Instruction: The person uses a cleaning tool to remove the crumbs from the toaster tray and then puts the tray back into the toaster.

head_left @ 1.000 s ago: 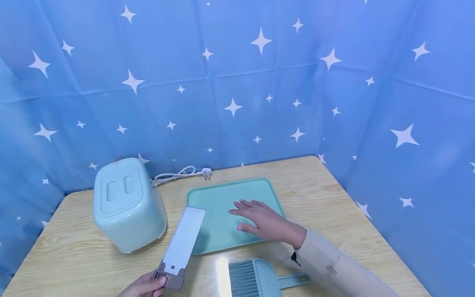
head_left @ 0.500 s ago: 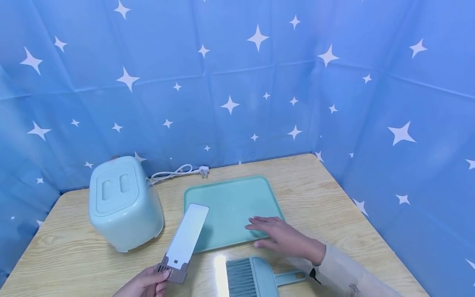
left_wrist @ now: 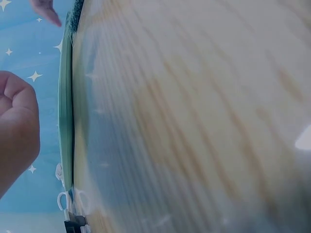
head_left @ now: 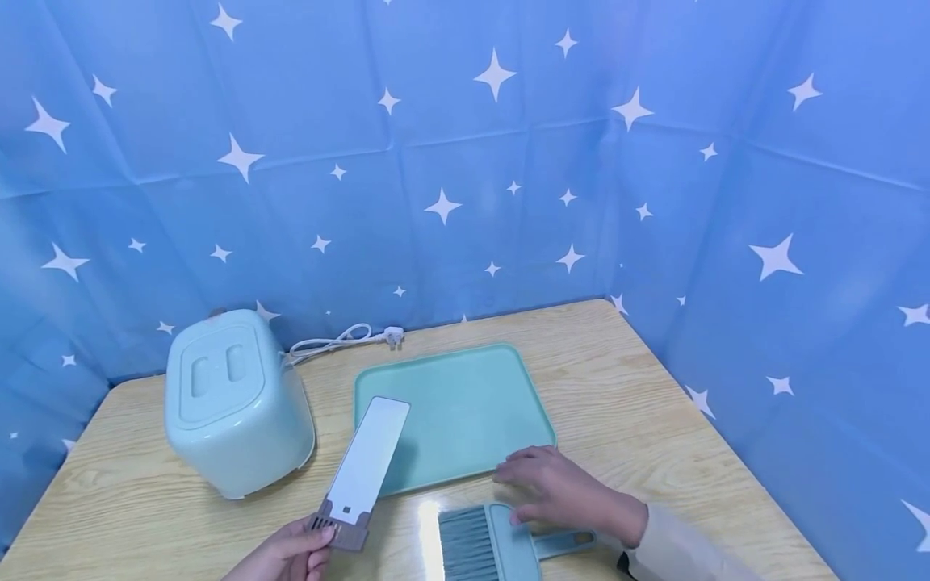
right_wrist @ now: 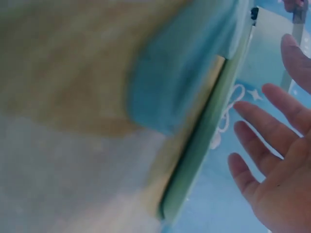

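In the head view, my left hand (head_left: 294,550) pinches the brown slotted end of a toaster crumb tray (head_left: 366,460). Its long pale plate slants up and away, overlapping the near left corner of the green serving tray (head_left: 465,411). My right hand (head_left: 555,492) hovers over a blue-green hand brush (head_left: 512,541), near where its handle begins. In the right wrist view, the fingers of that hand (right_wrist: 279,150) are spread and grip nothing, with the blurred brush (right_wrist: 167,80) beside them. The left wrist view shows my curled left hand (left_wrist: 17,126) but not the crumb tray.
A light blue toaster (head_left: 236,403) with a lid stands on the left of the wooden table (head_left: 625,387). Its coiled white cord and plug (head_left: 341,340) lie behind the serving tray. A blue star-patterned curtain (head_left: 407,161) surrounds the back and sides.
My right hand has moved from above the serving tray toward me, to over the brush. The left hand keeps hold of the crumb tray. The head view has shifted slightly.
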`<state>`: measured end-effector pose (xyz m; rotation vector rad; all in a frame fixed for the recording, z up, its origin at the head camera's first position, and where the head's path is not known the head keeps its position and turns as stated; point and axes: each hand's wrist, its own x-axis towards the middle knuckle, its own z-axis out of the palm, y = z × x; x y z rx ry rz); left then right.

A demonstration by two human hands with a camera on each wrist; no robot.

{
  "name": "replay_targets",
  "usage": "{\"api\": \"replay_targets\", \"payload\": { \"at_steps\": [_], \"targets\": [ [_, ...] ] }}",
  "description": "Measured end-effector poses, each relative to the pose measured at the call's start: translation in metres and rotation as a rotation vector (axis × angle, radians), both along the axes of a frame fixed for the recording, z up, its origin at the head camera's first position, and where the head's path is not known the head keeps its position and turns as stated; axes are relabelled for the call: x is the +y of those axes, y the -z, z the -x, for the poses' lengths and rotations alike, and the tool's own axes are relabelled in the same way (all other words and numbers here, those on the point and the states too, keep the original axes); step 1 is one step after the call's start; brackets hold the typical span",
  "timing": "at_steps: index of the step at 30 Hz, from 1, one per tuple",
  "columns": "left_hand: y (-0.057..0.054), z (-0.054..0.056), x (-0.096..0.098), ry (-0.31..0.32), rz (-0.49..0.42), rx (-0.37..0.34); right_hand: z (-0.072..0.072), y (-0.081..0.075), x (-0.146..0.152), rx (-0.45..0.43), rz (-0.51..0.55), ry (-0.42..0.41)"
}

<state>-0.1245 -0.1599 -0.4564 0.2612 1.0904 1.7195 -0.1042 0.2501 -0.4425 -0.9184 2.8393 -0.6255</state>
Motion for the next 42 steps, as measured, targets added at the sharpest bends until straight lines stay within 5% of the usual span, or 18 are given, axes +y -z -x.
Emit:
{"api": "replay_targets", "payload": {
  "at_steps": [7, 19, 42],
  "targets": [
    [0.001, -0.001, 0.002, 0.005, -0.029, -0.021, -0.005, 0.007, 0.008, 0.073, -0.021, -0.047],
    [0.002, -0.004, 0.0, 0.021, -0.075, -0.049, -0.008, -0.003, 0.029, -0.178, -0.205, 0.023],
    [0.002, 0.0, 0.002, -0.015, 0.026, 0.004, -0.012, -0.007, 0.034, -0.237, -0.346, -0.051]
  ]
}}
